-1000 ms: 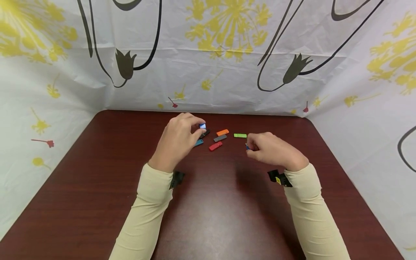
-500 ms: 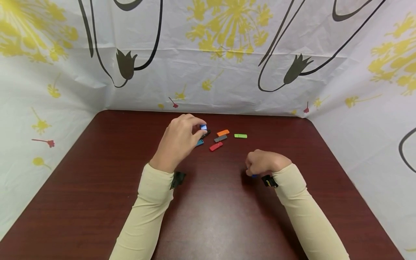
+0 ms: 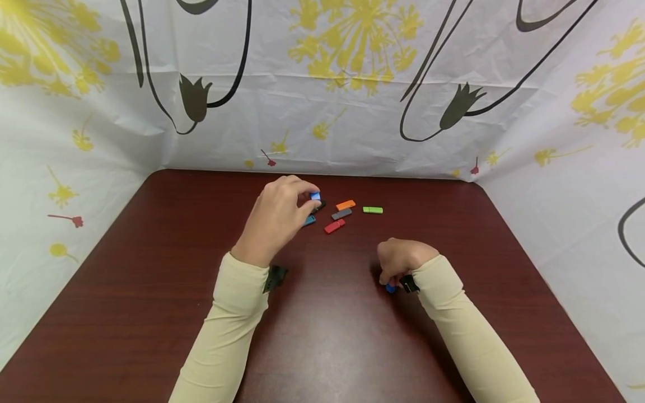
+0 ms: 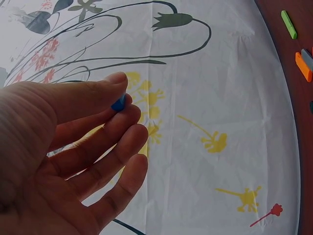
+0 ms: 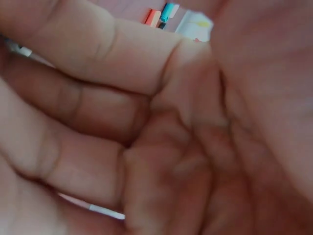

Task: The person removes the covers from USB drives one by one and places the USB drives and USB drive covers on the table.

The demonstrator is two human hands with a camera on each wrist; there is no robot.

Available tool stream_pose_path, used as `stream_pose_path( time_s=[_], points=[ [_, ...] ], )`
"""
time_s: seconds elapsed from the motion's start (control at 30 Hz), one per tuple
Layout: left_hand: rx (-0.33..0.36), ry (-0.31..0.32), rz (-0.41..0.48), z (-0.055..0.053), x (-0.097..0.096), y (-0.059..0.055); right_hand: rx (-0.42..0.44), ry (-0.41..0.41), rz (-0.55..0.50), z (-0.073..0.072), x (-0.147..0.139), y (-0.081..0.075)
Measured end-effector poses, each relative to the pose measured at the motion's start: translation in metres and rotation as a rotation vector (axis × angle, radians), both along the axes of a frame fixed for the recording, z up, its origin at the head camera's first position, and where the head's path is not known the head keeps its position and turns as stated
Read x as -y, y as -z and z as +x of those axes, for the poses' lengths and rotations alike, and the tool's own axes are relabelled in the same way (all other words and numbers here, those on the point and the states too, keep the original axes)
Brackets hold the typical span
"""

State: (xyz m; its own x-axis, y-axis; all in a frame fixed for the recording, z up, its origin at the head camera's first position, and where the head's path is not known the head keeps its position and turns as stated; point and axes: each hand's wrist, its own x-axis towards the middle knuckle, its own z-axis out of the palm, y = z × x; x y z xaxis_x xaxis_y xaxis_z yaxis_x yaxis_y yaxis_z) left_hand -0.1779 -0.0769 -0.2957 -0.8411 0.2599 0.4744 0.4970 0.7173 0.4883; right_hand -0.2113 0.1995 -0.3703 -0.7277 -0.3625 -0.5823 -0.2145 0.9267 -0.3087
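Note:
My left hand (image 3: 276, 221) is raised over the far middle of the table, pinching a small blue cap (image 4: 118, 104) between thumb and forefinger. The other fingers are loosely bent in the left wrist view. Nearer the front and to the right, my right hand (image 3: 407, 258) is low over the table, its fingers curled round a blue USB stick (image 3: 390, 288). Only the blue end shows below the fingers; the rest is hidden. In the right wrist view the palm and bent fingers fill most of the picture.
Behind the hands lie several USB sticks: a red one (image 3: 335, 226), a grey one (image 3: 341, 214), an orange one (image 3: 345, 205), a green one (image 3: 373, 210), a black one (image 3: 319, 207) and a blue one (image 3: 309, 221). A patterned white sheet (image 3: 322, 151) borders the dark table (image 3: 322, 347).
My right hand has come back toward the body from beside the green USB stick and down to the table, bringing the blue USB stick. My left hand stays in place with the cap.

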Motion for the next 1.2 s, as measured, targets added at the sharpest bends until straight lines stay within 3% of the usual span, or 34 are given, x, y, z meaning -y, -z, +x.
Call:
stream_pose_path(
  time_s=[0.23, 0.43, 0.67, 0.9, 1.03, 1.2],
  points=[
    [0.013, -0.001, 0.008, 0.001, -0.001, 0.001, 0.021, -0.034, 0.010, 0.000, -0.002, -0.002],
    [0.015, -0.005, 0.003, 0.001, -0.004, 0.002, -0.044, -0.055, -0.060, 0.002, -0.010, -0.018],
    [0.016, 0.034, 0.009, 0.002, -0.018, 0.006, -0.301, -0.089, -0.112, 0.006, -0.013, -0.042],
    [0.022, 0.088, -0.073, 0.005, -0.037, 0.012, -0.568, -0.027, -0.138, 0.014, -0.012, -0.060],
    [0.033, 0.112, -0.105, 0.005, -0.045, 0.016, -0.652, 0.024, -0.163, 0.017, -0.009, -0.068],
    [0.099, 0.144, -0.132, 0.005, -0.053, 0.019, -0.731, 0.093, -0.233, 0.018, -0.007, -0.075]
  ],
)
